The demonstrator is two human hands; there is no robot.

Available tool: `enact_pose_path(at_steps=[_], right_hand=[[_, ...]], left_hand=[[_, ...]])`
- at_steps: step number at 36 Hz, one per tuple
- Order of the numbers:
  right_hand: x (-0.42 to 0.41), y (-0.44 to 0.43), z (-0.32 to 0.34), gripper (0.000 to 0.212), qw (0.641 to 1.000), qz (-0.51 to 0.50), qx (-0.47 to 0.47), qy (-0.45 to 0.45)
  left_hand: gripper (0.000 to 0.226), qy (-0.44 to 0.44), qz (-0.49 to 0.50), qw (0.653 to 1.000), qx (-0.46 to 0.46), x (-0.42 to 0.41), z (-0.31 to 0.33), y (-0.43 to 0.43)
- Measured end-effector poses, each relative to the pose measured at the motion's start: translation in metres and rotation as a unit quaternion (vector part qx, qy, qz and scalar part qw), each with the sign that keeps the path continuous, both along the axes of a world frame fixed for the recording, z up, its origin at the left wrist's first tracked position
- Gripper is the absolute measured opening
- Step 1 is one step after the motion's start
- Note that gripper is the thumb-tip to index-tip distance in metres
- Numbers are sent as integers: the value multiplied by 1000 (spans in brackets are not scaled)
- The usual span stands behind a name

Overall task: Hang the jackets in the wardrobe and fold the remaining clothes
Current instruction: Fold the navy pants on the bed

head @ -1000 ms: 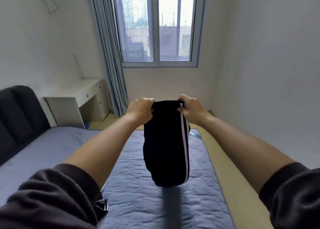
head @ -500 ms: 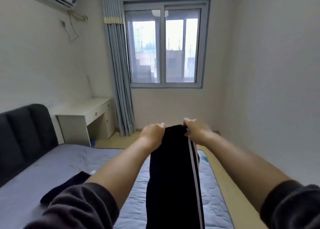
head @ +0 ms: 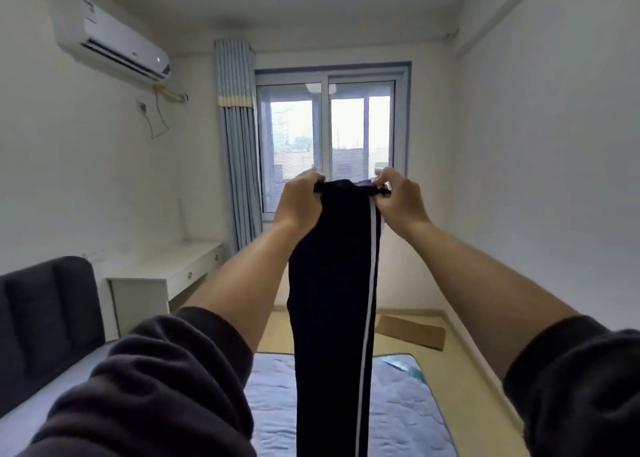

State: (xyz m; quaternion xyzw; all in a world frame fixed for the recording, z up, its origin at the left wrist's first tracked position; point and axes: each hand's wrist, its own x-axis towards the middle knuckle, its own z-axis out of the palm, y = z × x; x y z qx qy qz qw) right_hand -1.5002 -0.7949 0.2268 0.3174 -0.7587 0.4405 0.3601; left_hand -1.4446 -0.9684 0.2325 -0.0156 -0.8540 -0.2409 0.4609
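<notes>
Trousers (head: 332, 283): black, one white stripe down the right-hand edge, held up in the air at the middle of the view, hanging straight and narrow from the top hem to below the lower edge of the frame. Left hand (head: 299, 204): at the trousers' top left corner, fingers (head: 310, 177) curled over the hem and gripping it. Right hand (head: 398, 202): at the trousers' top right corner, fingers (head: 385, 177) bent and pinching the hem by the stripe. Dark sleeves (head: 166, 387): pushed up both forearms, below the trousers on either side. Bed (head: 398, 404): blue quilted cover, under and behind the trousers' lower part. Headboard (head: 45, 311): dark, padded, far left of the trousers. Worktop (head: 173, 266): white, with drawers, left of the trousers against the wall. Window (head: 332, 138): behind the trousers' top. Curtain (head: 239, 145): blue-grey, drawn aside, up and left of the trousers. Air conditioner (head: 110, 44): white, high on the wall, well left of the trousers. Cardboard (head: 412, 330): flat on the floor, right of the trousers.
</notes>
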Motion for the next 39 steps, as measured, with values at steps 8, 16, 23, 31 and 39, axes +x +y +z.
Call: enact_pose_path(at_steps=[8,16,23,31,39], right_hand=[[34,16,-39,13,997,-9,65,-39],[100,38,-195,16,968,-21,150,-199],[187,58,-349,18,909,-10,249,-335],[270,86,-430,18,835,69,307,-452],[285,107,-446,11,774,142,210,-581]], left_hand=[[30,-51,-12,999,7,42,-43,10],[27,-232,-31,972,28,111,-200,23],[30,-405,-39,909,94,196,-346,40],[26,-535,-96,829,134,286,-430,51],[15,-569,-175,761,256,308,-449,38]])
